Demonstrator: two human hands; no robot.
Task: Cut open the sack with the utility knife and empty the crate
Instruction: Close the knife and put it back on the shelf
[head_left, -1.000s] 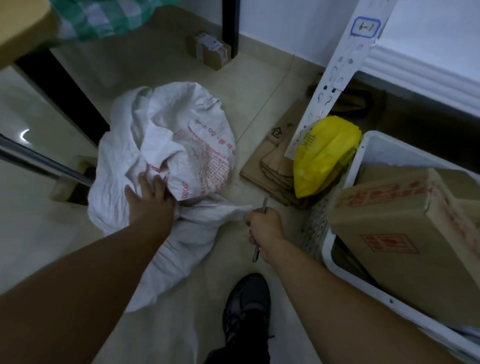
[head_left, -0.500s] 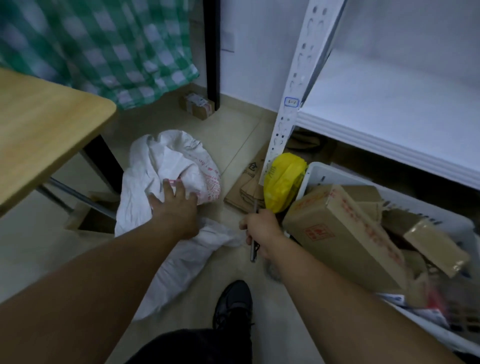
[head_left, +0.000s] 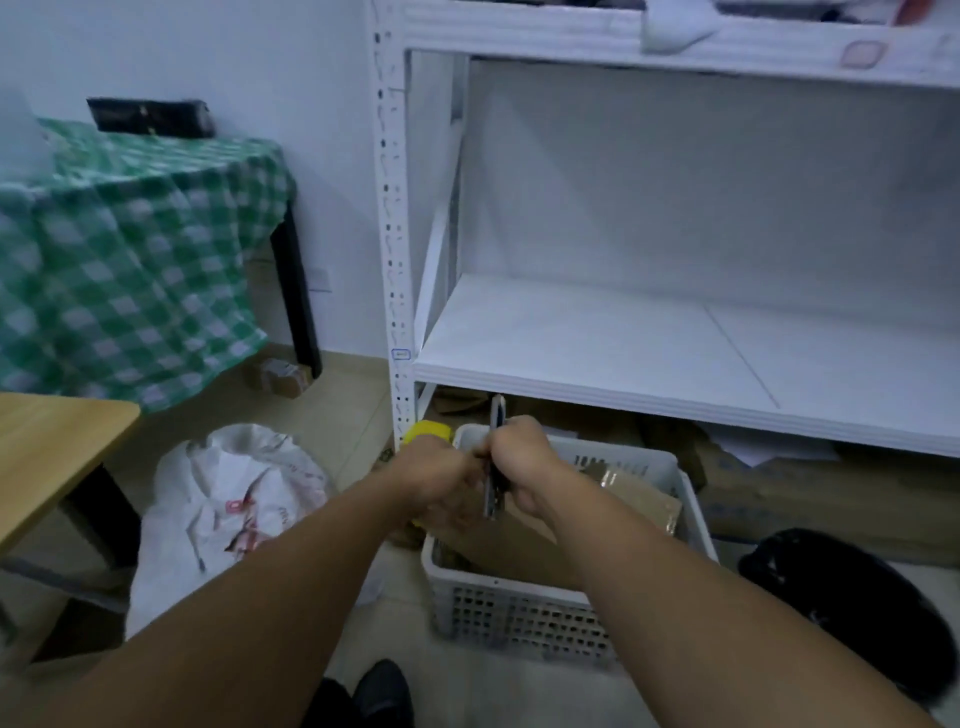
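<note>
Both hands meet above the white plastic crate (head_left: 519, 618), which stands on the floor and holds cardboard boxes (head_left: 639, 499). My right hand (head_left: 524, 462) grips the utility knife (head_left: 493, 467), held upright with its tip pointing up. My left hand (head_left: 441, 480) is closed against the knife's lower part, touching the right hand. The white woven sack (head_left: 223, 514) with red print lies crumpled on the floor to the left, apart from both hands.
A white metal shelf rack (head_left: 597, 358) rises behind the crate, with flattened cardboard under it. A yellow bag (head_left: 428, 430) peeks out behind my left hand. A wooden table (head_left: 52, 452) is at left, a green checked cloth (head_left: 130, 260) behind, a black bag (head_left: 852, 603) at right.
My left hand let go of the sack and came up to the knife. The view lifted from the floor toward the shelf, and both hands now sit over the crate.
</note>
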